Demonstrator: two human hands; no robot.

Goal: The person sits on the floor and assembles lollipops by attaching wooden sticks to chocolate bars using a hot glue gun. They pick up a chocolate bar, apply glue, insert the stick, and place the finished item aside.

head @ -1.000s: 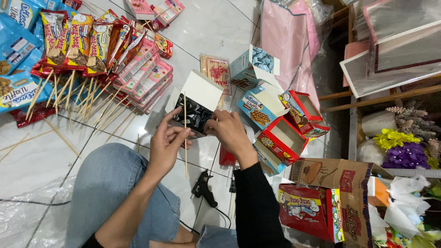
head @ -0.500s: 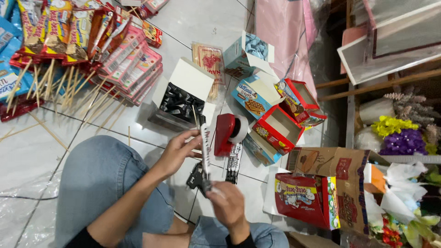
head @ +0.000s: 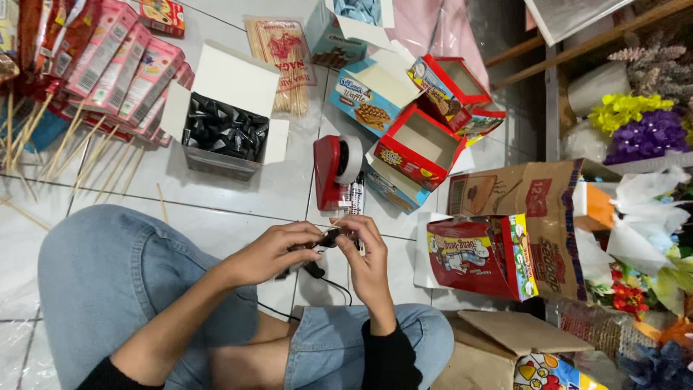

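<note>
A small dark piece (head: 330, 237) is pinched between the left hand (head: 271, 251) and right hand (head: 369, 256), both closed narrowly. It is best held steady above the glue gun (head: 312, 269), clear of the tape dispenser (head: 336, 172) beyond the hands.

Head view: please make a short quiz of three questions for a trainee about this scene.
1. True or false: both hands, the left hand and the right hand, meet over one small dark item.
2. What fills the open white box? A) black pieces B) yellow flowers C) coins
3. Which colour is the tape dispenser on the floor?

Key: 1 true; 2 A; 3 red.
</note>
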